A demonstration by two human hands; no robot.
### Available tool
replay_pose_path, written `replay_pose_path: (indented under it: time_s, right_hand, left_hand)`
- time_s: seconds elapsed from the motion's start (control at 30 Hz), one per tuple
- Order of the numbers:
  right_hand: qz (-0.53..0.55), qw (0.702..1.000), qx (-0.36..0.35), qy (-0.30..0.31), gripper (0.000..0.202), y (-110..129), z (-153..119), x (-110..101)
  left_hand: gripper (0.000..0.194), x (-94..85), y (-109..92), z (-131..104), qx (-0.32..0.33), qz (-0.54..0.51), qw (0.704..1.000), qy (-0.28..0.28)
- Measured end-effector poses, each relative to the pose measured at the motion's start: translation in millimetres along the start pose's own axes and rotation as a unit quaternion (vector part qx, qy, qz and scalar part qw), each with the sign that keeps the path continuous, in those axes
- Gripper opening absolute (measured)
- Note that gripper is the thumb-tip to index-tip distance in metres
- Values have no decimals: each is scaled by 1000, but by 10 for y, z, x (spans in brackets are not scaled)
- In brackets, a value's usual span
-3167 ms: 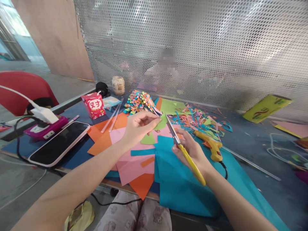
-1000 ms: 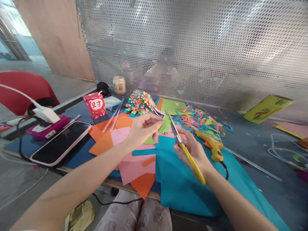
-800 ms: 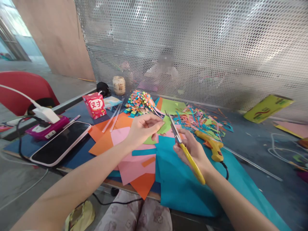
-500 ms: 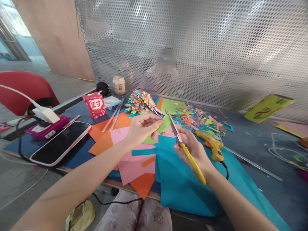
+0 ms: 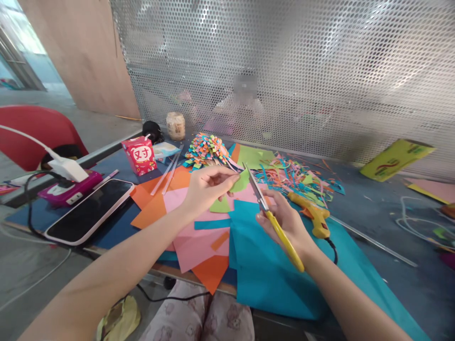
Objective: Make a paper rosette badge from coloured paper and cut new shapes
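My left hand (image 5: 212,183) pinches a small piece of green paper (image 5: 241,183) between thumb and fingers, above the pink sheets (image 5: 199,246). Yellow-handled scissors (image 5: 280,232) are in my right hand (image 5: 284,220), its fingers wrapped about the handle. Their blades point away from me and lie close beside the right edge of the green piece; whether they touch it I cannot tell. Below my right hand spread large blue sheets (image 5: 273,270). A second green piece (image 5: 220,205) rests on the pink paper under my left hand.
A fringed multicoloured paper bundle (image 5: 206,150) and a heap of paper shreds (image 5: 298,177) lie behind my hands. To the right are a yellow glue gun (image 5: 314,215) and a clear stick (image 5: 373,240). A phone (image 5: 88,213), power strip (image 5: 69,189) and red carton (image 5: 139,156) stand left.
My left hand has shifted slightly left, and less of the green piece shows beside the blades. The scissors and my right hand stay almost in place.
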State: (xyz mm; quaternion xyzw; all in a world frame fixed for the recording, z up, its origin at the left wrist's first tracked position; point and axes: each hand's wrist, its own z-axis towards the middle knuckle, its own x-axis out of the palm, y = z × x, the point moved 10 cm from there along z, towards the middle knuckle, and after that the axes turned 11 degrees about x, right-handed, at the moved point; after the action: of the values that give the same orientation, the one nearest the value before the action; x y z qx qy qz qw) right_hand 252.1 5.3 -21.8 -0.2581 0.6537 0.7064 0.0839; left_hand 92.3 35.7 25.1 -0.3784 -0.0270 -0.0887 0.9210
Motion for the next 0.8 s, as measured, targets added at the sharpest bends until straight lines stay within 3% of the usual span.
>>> replay_pose_path:
  time_s: [0.33,0.53,0.8]
  right_hand:
    - [-6,1000,18,-14,40,5,-10,-28]
    - [-10,1000,14,-9,40,2,-1,-21]
    - [-13,1000,0,-6,42,5,-2,-24]
  left_hand:
    - [16,-80,-10,3,-5,47,998,-30]
    - [14,-155,-109,33,32,64,995,-67]
    - [8,-105,-177,49,58,64,995,-42]
